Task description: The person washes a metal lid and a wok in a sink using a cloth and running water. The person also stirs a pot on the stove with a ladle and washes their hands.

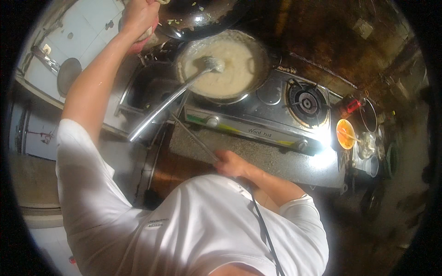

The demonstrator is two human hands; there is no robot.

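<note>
My left hand is at the top left, closed around a pinkish cloth at the rim of a dark wok. Green bits cling to the wok's inner wall. Below the wok, a wide pot on the gas stove holds a creamy, pale liquid. A metal ladle leans in that pot, its bowl partly sunk and its handle jutting toward me. Close to my body, my right hand grips the thin metal handle of a utensil; its far end, near the sink, is hard to make out.
The gas stove has a bare burner on the right. A sink lies left of the pot. On the white tiled counter rests a round metal utensil. An orange-filled bowl and several containers stand far right, near a bright light.
</note>
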